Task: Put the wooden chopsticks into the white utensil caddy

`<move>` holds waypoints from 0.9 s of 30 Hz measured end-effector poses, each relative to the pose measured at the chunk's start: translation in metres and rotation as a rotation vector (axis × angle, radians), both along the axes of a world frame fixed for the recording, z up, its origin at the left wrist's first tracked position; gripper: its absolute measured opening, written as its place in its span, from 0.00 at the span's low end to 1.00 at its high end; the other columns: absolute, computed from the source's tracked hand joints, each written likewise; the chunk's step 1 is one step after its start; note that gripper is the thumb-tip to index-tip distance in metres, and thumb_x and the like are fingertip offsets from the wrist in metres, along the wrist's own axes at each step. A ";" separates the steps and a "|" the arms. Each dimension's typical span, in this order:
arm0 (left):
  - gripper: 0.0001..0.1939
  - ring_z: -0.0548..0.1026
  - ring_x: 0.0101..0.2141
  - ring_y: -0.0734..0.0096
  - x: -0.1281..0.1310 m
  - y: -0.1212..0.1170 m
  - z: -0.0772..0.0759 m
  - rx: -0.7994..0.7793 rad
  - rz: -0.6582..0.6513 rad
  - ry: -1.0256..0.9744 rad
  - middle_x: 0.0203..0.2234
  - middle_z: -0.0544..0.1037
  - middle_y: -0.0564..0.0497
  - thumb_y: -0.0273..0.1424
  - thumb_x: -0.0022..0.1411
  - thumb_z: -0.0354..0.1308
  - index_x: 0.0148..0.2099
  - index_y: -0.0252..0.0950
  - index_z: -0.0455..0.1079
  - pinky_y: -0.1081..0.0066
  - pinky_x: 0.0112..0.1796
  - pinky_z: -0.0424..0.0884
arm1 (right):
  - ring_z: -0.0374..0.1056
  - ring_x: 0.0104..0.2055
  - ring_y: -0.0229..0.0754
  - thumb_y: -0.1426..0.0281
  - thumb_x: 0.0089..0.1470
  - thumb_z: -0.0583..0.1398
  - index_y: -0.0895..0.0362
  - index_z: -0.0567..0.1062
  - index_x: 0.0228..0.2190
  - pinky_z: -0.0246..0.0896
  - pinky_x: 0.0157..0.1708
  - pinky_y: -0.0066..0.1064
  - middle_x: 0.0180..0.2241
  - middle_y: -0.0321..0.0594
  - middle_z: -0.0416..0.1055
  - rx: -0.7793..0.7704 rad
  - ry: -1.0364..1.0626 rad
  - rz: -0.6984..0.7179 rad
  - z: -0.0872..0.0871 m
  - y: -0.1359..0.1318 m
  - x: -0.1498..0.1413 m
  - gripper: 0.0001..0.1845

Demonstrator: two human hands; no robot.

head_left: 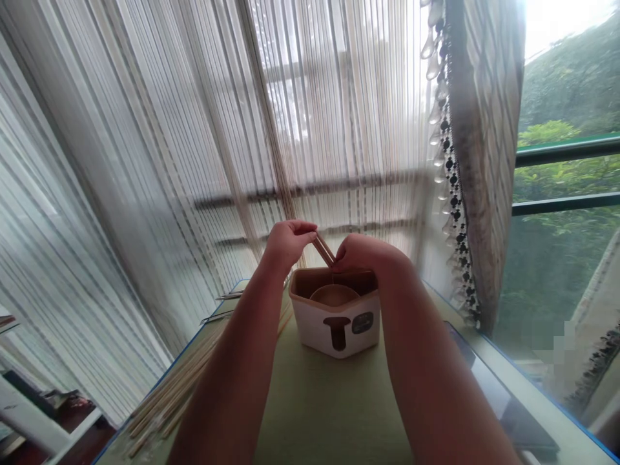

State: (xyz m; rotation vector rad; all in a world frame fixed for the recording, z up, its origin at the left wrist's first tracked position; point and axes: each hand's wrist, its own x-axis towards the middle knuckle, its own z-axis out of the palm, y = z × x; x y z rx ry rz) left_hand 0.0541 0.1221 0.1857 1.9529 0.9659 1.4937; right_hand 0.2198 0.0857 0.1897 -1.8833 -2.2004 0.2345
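Observation:
A few slim brown wooden sticks that look like chopsticks (323,248) slant between my two hands, above the back of a white box with a brown inside (317,329). My left hand (289,240) pinches their upper end between thumb and fingers. Lower down, at the box's back rim, my right hand (361,252) is closed around the other end, and its fingertips are partly hidden. Inside the box a round brown shape (334,295) shows. The box front has a dark T-shaped mark and a dark label (362,322).
More long wooden sticks (181,381) lie in a bundle at the table's left, beside clear plastic. Thin dark items (217,316) lie behind them. A dark flat device (504,400) lies at the right edge. Striped curtains (145,161) hang close behind the table (334,413).

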 end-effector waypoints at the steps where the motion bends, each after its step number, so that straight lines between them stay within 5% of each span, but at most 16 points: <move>1: 0.10 0.75 0.32 0.70 -0.001 0.002 -0.001 0.008 0.006 0.001 0.28 0.79 0.49 0.30 0.46 0.63 0.34 0.34 0.75 0.66 0.41 0.70 | 0.64 0.23 0.35 0.61 0.40 0.63 0.53 0.79 0.34 0.53 0.23 0.27 0.24 0.37 0.72 -0.001 0.007 0.003 0.000 0.002 0.000 0.16; 20: 0.15 0.74 0.30 0.71 0.017 0.017 -0.006 -0.183 -0.088 -0.125 0.29 0.77 0.47 0.23 0.41 0.61 0.37 0.31 0.71 0.65 0.38 0.70 | 0.62 0.23 0.35 0.65 0.42 0.61 0.57 0.79 0.29 0.52 0.23 0.27 0.21 0.38 0.70 0.093 0.042 0.047 -0.003 0.022 -0.001 0.11; 27: 0.10 0.72 0.35 0.73 0.007 -0.002 -0.007 0.323 0.480 -0.445 0.35 0.74 0.50 0.31 0.53 0.52 0.39 0.36 0.66 0.70 0.37 0.69 | 0.67 0.29 0.39 0.63 0.39 0.64 0.55 0.78 0.34 0.57 0.26 0.28 0.28 0.40 0.73 0.124 0.048 0.054 0.005 0.000 0.000 0.16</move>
